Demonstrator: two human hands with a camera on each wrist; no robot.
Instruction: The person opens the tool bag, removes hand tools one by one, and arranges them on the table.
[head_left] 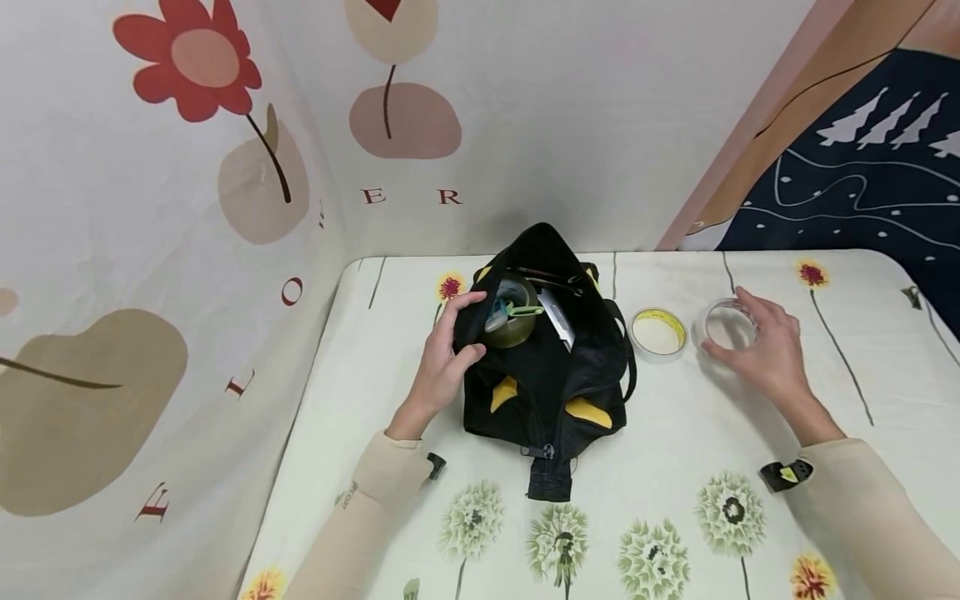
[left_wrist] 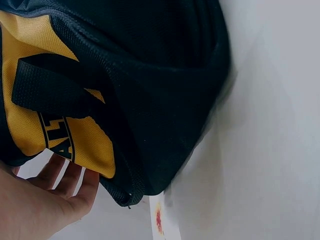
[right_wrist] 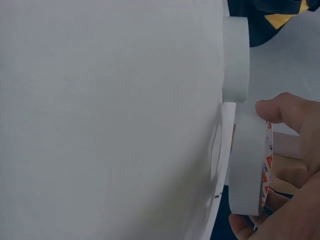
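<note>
The mouth of the black bag (head_left: 543, 367) is pinched at its left side between the thumb and fingers of the left hand (head_left: 441, 362), and the nearer tape roll (right_wrist: 247, 167) is pinched by its outer rim in the right hand (head_left: 776, 350). On the table (head_left: 675, 442), the bag is set near the far edge, mouth open; the other tape roll (right_wrist: 236, 60) is placed between it and the pinched roll, whose lift off the table, if any, cannot be told. The mouth is probably best drawn outward gently, while the roll is gripped firmly across its diameter, without being squeezed or knocked against its neighbour. By count, 1 bag, 2 rolls outside it and at least 3 things inside are seen: 1 yellowish round thing (head_left: 508, 335), 1 white flat thing (head_left: 557, 321) and 1 slim green thing (head_left: 525, 311).
</note>
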